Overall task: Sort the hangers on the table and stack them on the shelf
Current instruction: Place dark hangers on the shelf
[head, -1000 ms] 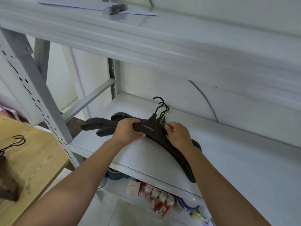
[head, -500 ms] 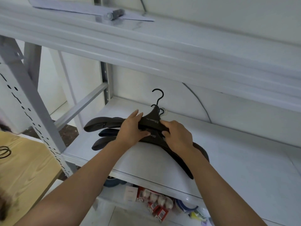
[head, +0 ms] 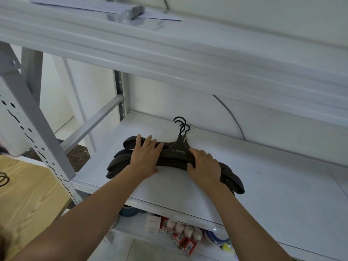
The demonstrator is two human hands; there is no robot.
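Head view: the hangers (head: 175, 157) lie as a dark pile on the white shelf (head: 273, 176), hooks toward the back wall, arms fanned out at the left end. My left hand (head: 146, 157) lies flat on the left arms, fingers spread wide and reaching over the far edge, gripping nothing. My right hand (head: 204, 165) is curled over the right arms just beside the neck, thumb at the near edge, fingers bearing down; whether it pinches the pile or only presses it, I cannot tell. Both forearms reach in low under the upper shelf.

Assessment: the hangers look stiff, light and smooth, so they are likely to slide on each other. The broad arms near the neck appear the soundest hold; the thin hooks may tangle. The splayed left ends look in need of squaring. A hook (head: 3, 179) shows on the wooden table (head: 28, 204) at left, so more hangers probably wait.
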